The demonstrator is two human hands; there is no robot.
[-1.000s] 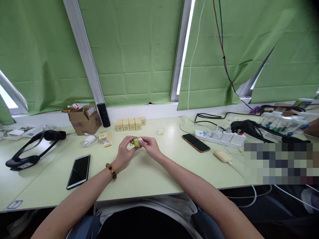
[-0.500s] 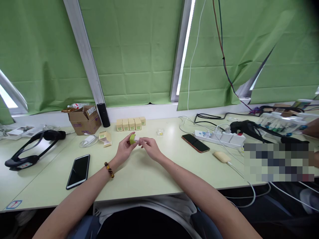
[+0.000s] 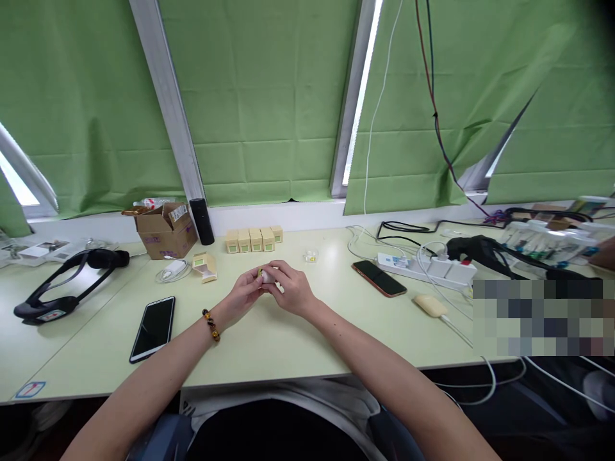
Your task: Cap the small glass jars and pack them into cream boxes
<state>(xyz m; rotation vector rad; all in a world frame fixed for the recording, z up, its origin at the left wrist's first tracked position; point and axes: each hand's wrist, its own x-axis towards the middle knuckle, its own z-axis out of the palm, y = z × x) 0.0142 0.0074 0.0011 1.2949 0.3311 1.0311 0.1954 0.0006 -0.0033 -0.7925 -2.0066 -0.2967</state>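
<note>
Above the desk, my left hand [image 3: 243, 292] and my right hand [image 3: 293, 291] meet, both closed around a small white-and-green object [image 3: 268, 277]. Fingers cover most of it, so its exact kind does not show. Beyond the hands stands a row of small yellowish cardboard boxes [image 3: 256, 240] with green labels. An opened box [image 3: 205, 266] of the same sort lies left of my left hand. Right of the row, a small clear container [image 3: 311, 256] with something yellow in it sits on the desk.
A phone [image 3: 153, 329] and a black headset [image 3: 72, 288] lie to the left; a brown carton [image 3: 166, 234] and black cylinder [image 3: 201, 221] stand behind. Rightward are another phone [image 3: 379, 278], a power strip [image 3: 423, 269], cables and a cream-coloured device [image 3: 430, 305].
My right hand has closed in over the object beside my left fingers. Less of its green part shows now, more of the white. The view has shifted slightly.
</note>
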